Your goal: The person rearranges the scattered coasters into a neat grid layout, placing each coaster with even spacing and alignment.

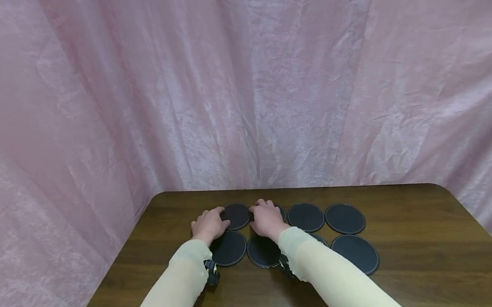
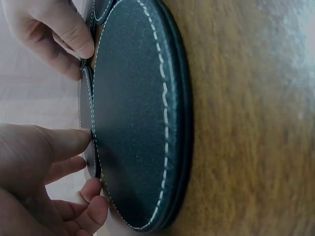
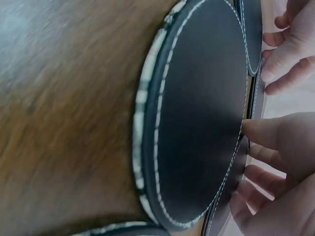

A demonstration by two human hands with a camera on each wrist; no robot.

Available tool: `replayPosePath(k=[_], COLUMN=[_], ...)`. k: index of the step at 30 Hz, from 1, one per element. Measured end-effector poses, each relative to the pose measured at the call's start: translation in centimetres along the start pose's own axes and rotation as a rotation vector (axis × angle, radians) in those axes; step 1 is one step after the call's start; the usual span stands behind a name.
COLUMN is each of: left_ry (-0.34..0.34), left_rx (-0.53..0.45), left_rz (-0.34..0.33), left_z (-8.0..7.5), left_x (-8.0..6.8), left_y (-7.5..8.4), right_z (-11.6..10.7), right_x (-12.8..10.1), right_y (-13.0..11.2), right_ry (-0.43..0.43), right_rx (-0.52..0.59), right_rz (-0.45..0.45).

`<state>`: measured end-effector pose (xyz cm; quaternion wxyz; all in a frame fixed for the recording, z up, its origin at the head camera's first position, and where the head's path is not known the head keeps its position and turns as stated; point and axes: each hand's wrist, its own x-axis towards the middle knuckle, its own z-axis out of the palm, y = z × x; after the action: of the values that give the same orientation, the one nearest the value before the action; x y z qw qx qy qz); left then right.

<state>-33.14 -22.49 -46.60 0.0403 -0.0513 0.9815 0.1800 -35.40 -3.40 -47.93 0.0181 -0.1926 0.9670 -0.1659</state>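
Observation:
Black round coasters with pale edge stitching lie flat in two rows on the wooden table. My left hand [image 1: 208,224] is at the left side of the back-left coaster [image 1: 238,216], thumb and fingertips touching its edge. Beside that coaster, my right hand [image 1: 266,219] rests its fingers at the left edge of the second back coaster [image 1: 283,213], partly covering it. Large in the left wrist view is the front-left coaster [image 2: 130,113], just nearer than my left fingers. The right wrist view shows the second front coaster [image 3: 202,118] below my right thumb.
Two more back-row coasters, one [image 1: 306,217] and an outer one [image 1: 345,218], lie to the right. In front of them is the front-right coaster [image 1: 356,253]; its neighbour is mostly hidden by my right sleeve [image 1: 331,265]. A pink curtain [image 1: 240,98] hangs behind the wooden table [image 1: 420,245].

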Motion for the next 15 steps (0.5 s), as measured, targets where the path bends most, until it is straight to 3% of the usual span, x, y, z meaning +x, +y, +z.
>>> replayPosePath(k=[15], left_ry=[0.016], left_rx=[-0.036], left_rz=[-0.005], left_z=[0.27], left_x=[0.29], left_y=[-0.27], right_z=[-0.52], right_x=[-0.38], right_y=[0.74], right_ry=[0.04], right_rx=[0.082], right_rz=[-0.057])
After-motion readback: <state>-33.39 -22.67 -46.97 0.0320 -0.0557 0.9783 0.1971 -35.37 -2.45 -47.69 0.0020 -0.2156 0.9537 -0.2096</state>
